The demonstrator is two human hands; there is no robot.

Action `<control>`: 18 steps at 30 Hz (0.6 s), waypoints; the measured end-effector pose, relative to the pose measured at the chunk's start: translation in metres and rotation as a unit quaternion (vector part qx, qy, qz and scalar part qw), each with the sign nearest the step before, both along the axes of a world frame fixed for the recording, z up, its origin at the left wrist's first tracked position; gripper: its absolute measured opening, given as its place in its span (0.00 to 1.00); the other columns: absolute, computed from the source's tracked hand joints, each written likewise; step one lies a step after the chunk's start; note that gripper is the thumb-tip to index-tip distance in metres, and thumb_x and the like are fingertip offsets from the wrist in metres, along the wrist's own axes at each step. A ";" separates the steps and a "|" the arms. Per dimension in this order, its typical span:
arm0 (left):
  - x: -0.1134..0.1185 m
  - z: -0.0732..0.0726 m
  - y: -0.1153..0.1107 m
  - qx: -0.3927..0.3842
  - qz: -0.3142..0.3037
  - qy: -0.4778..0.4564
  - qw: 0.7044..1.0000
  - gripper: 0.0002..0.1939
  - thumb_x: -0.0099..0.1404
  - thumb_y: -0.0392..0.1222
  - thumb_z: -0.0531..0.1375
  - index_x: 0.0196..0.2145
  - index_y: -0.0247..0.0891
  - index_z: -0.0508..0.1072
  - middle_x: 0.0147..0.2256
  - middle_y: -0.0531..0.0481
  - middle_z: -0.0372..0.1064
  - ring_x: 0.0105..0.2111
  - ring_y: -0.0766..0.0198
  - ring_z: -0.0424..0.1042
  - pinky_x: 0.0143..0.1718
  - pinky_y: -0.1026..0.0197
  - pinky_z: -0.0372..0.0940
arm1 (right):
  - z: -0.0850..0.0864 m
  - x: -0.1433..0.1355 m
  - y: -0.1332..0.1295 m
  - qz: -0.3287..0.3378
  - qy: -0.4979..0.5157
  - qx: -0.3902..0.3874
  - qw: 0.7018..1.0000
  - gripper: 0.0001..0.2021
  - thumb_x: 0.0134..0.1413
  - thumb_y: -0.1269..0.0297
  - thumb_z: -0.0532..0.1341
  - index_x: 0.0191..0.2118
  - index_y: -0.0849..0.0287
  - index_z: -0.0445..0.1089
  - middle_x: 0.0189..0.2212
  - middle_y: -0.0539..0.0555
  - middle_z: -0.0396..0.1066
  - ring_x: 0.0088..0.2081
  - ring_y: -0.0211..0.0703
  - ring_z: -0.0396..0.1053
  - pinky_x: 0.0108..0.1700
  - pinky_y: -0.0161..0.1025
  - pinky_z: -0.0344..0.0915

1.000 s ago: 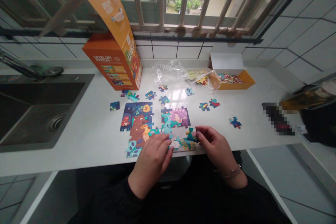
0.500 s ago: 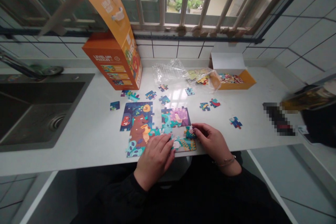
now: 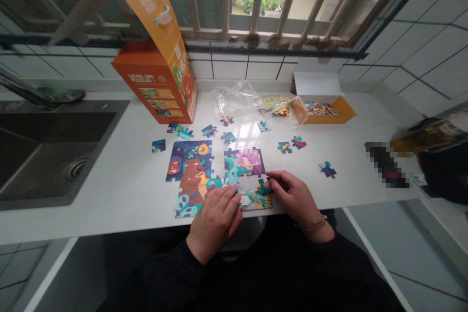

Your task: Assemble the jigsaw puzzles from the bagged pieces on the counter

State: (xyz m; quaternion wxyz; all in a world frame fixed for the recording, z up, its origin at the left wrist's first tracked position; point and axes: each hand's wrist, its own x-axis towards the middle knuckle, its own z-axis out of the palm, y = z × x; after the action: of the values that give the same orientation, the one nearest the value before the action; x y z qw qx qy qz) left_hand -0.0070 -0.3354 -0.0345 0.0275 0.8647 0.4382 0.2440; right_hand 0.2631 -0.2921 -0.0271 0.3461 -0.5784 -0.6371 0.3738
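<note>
A partly joined jigsaw puzzle [image 3: 193, 170] with a bear on it lies near the counter's front edge. My left hand [image 3: 215, 217] rests flat over its lower middle, fingers stretched out and covering part of the picture. Between the thumb and fingers of my right hand [image 3: 294, 197] is a teal puzzle piece [image 3: 263, 186], at the right side just above the bottom row. A separate joined section with a purple peacock [image 3: 248, 161] lies just above that piece, apart from the bear part.
Loose puzzle pieces [image 3: 284, 147] lie scattered behind and to the right. An orange puzzle box [image 3: 157, 87] stands at back left, beside a sink [image 3: 69, 200]. Clear plastic wrap [image 3: 237, 100] and a yellow tray of pieces [image 3: 345, 112] sit along the wall.
The view has shifted very slightly. My right hand still pinches the teal puzzle piece, which has turned or tilted a little; my left hand stays in place.
</note>
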 end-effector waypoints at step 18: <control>0.001 -0.002 -0.001 -0.006 0.005 -0.014 1.000 0.18 0.74 0.35 0.61 0.60 0.40 0.76 0.60 0.38 0.77 0.59 0.45 0.76 0.62 0.37 0.70 | 0.004 0.007 0.016 0.056 -0.057 0.057 0.995 0.14 0.72 0.57 0.60 0.54 0.53 0.81 0.44 0.56 0.81 0.43 0.49 0.78 0.48 0.46 0.75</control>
State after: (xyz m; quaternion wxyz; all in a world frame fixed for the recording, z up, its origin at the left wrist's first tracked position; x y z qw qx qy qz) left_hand -0.0062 -0.3365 -0.0362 0.0380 0.8588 0.4435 0.2537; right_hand 0.2698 -0.2761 -0.0228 0.3204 -0.5419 -0.7071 0.3221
